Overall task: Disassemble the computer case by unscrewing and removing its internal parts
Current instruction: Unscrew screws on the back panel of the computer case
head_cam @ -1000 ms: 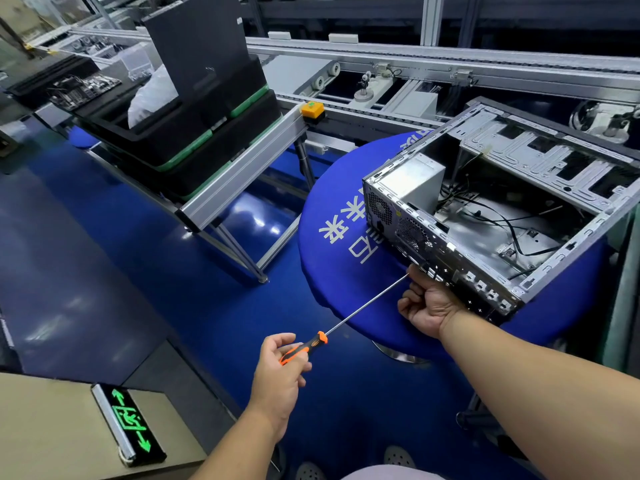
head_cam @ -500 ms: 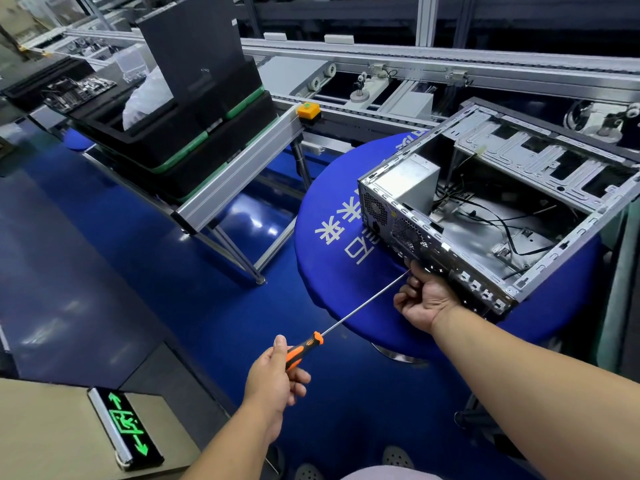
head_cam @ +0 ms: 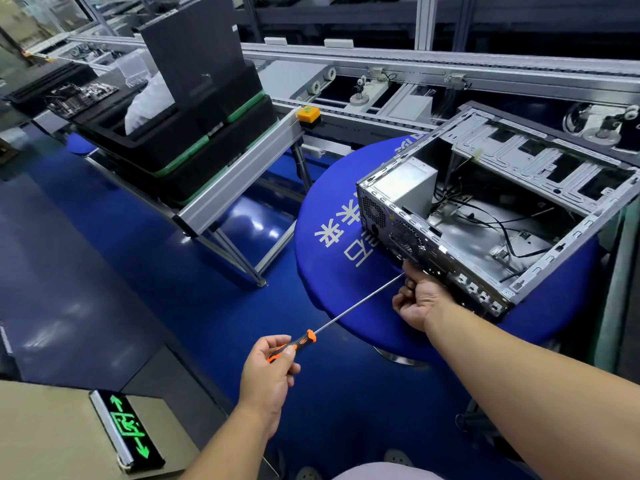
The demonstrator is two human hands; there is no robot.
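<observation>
An open metal computer case [head_cam: 540,161] lies on its side on a round blue table [head_cam: 329,209]. Inside it sit a silver power supply box [head_cam: 408,183] and loose black cables [head_cam: 498,223]. My left hand [head_cam: 268,372] grips the orange-and-black handle of a long screwdriver [head_cam: 356,306]. Its thin shaft runs up and right to the lower part of the case's rear panel [head_cam: 401,233]. My right hand [head_cam: 419,297] is curled around the shaft's tip end, right against that panel. The tip itself is hidden by the fingers.
A conveyor frame [head_cam: 242,174] carrying stacked black trays with green corners [head_cam: 180,133] stands to the left. Behind the case runs an aluminium conveyor line [head_cam: 415,60]. A lit green exit sign [head_cam: 126,431] lies on the floor at lower left. Blue floor spreads between them.
The view has shifted slightly. My left hand has changed its hold on the handle, fingers turning around it. My right hand stays at the rear panel.
</observation>
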